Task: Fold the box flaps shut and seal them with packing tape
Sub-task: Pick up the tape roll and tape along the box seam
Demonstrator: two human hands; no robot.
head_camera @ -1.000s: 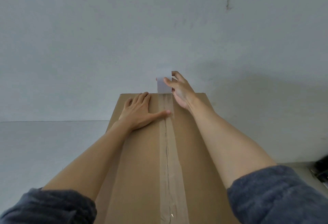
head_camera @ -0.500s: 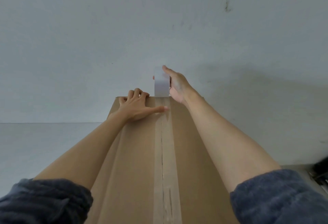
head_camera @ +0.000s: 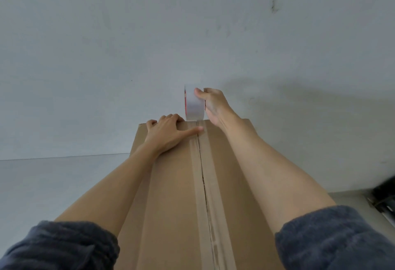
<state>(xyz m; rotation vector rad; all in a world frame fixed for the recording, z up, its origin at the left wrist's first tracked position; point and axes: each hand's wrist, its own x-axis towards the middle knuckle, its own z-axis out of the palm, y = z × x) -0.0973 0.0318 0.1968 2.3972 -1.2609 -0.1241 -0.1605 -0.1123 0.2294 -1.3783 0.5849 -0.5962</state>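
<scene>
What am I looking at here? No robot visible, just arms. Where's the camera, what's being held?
There is no machine: a person works with bare hands, and the single camera is worn on their head, looking forward and down along both forearms. In front lies a long cardboard box with its flaps folded shut and a strip of packing tape running along the centre seam. The left hand lies flat at the far end, thumb pressing on the tape. The right hand grips the tape roll with its fingers, holding it raised just past the box's far edge. Behind is a plain grey wall.
</scene>
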